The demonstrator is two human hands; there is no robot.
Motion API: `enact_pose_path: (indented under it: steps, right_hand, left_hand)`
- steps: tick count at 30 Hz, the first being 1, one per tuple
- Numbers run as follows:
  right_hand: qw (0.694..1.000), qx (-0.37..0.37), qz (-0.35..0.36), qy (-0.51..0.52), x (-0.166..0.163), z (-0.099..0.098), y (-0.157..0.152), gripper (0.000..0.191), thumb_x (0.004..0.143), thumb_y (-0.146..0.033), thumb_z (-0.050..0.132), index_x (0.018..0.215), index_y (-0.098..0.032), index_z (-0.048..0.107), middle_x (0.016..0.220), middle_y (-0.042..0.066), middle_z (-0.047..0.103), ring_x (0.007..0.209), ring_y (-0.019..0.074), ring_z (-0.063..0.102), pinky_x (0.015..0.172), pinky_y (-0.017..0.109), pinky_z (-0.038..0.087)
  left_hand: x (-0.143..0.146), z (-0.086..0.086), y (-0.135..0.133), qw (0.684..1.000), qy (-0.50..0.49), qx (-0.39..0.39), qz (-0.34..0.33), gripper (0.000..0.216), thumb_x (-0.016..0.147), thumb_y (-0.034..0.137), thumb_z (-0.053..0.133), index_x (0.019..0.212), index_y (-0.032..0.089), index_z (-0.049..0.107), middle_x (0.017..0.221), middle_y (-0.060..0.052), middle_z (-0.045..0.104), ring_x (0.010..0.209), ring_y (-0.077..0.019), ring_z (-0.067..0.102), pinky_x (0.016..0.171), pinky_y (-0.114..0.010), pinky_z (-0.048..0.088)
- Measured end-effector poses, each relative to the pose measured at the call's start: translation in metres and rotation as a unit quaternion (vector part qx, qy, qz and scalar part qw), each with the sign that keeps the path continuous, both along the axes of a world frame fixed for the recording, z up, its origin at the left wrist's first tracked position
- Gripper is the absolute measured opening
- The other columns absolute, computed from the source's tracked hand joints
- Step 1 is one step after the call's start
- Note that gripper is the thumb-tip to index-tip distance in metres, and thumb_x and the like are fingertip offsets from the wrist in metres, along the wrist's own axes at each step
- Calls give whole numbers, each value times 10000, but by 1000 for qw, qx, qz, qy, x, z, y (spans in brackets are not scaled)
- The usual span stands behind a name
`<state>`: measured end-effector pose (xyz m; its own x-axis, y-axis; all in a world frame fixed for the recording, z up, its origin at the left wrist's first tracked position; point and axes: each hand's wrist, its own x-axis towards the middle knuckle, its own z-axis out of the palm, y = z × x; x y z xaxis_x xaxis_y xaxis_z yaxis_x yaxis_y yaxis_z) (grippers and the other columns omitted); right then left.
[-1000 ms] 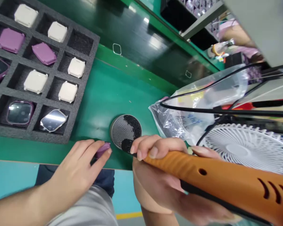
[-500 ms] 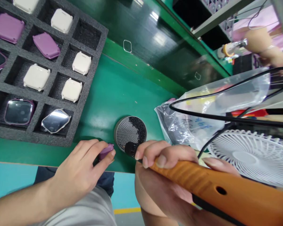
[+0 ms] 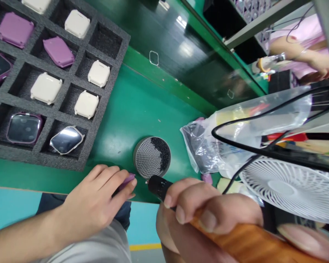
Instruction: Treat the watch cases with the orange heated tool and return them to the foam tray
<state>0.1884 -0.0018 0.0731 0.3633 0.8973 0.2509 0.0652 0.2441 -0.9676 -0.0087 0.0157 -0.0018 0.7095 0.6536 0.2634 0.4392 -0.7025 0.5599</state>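
Observation:
My left hand (image 3: 90, 197) pinches a small purple watch-shaped case (image 3: 127, 181) at the bench's near edge, with most of the case hidden by my fingers. My right hand (image 3: 200, 208) grips an orange-handled tool (image 3: 235, 233), whose black tip (image 3: 159, 187) sits just below a round metal mesh dish (image 3: 151, 157) and does not touch it. Black granules cover part of the dish. Both hands are close together, with the dish just beyond them.
A dark foam tray (image 3: 57, 160) on the green bench (image 3: 134, 109) holds white and purple cases and glossy screens. A plastic bag (image 3: 208, 146), black cables and a white fan (image 3: 287, 190) lie to the right. A co-worker's arm (image 3: 298, 47) shows beyond.
The black tool tip has moved down and away from the dish, and it no longer overlaps it. My right hand has drawn back toward me. The whole view has shifted slightly.

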Motion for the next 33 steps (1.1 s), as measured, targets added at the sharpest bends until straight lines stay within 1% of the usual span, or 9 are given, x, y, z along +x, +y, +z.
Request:
enact_pose_path:
  steps: [3, 8, 10, 14, 20, 23, 27, 30, 33]
  right_hand:
    - [1000, -26, 13, 7, 1, -5, -9, 419, 1069, -429, 317, 852, -266, 636, 652, -38, 449, 534, 158, 520, 537, 409, 524]
    - [991, -108, 76, -9, 4, 3, -11, 198, 925, -487, 624, 932, -297, 681, 756, -3, 524, 685, 225, 586, 608, 504, 574]
    - [991, -108, 79, -15, 3, 5, -8, 256, 853, -542, 693, 984, -322, 678, 833, 19, 566, 776, 264, 616, 618, 528, 582]
    - [992, -100, 68, -22, -1, 2, 3, 400, 768, -633, 732, 1044, -354, 656, 952, 41, 600, 883, 302, 636, 624, 544, 590]
    - [991, -115, 69, -16, 3, -3, 1, 362, 780, -633, 722, 1002, -355, 653, 962, 33, 604, 873, 282, 642, 631, 533, 604]
    - [988, -130, 82, -25, 5, -4, -9, 256, 884, -581, 638, 884, -327, 666, 836, 12, 577, 753, 234, 618, 645, 523, 607]
    - [988, -141, 59, -33, 2, -8, -17, 410, 1030, -493, 390, 796, -308, 671, 670, -13, 493, 603, 198, 555, 671, 529, 598]
    - [987, -140, 69, -27, -1, -6, -12, 415, 1036, -492, 383, 804, -309, 675, 629, -20, 479, 586, 204, 555, 674, 534, 598]
    - [981, -159, 105, -34, -8, 5, -2, 418, 1035, -501, 392, 801, -308, 680, 616, -16, 497, 608, 214, 582, 693, 530, 593]
  left_hand:
    - [2, 1, 0, 1000, -1, 3, 13, 337, 1000, 269, 666, 1314, 149, 677, 1231, -104, 683, 1108, -281, 580, 911, -451, 453]
    - [2, 0, 0, 1000, -3, -8, 19, 287, 1001, 238, 646, 1276, 163, 684, 1226, -93, 682, 1097, -271, 589, 906, -441, 454]
    - [2, -1, -1, 1000, -3, -9, 19, 291, 995, 230, 648, 1274, 159, 682, 1230, -97, 681, 1103, -273, 593, 910, -441, 458]
    - [2, -2, -1, 1000, 2, -7, 17, 297, 996, 238, 642, 1282, 165, 678, 1231, -101, 679, 1108, -271, 602, 918, -439, 465]
    - [3, 0, -1, 999, -18, -12, 25, 250, 1005, 205, 614, 1237, 146, 684, 1189, -93, 685, 1079, -261, 585, 916, -432, 453]
    - [4, 0, -1, 999, -23, -21, 26, 245, 1004, 191, 614, 1236, 152, 680, 1161, -82, 690, 1034, -247, 584, 904, -425, 456]
    - [5, 0, 0, 999, -25, -16, 40, 219, 993, 189, 632, 1201, 160, 692, 1126, -80, 697, 997, -234, 602, 881, -416, 467]
    - [6, 0, -1, 999, -26, -9, 46, 204, 990, 198, 641, 1181, 156, 701, 1110, -86, 700, 970, -225, 618, 865, -414, 473]
    - [6, -1, -1, 998, -28, -4, 47, 194, 986, 197, 650, 1166, 149, 703, 1103, -87, 702, 963, -228, 618, 858, -414, 473]
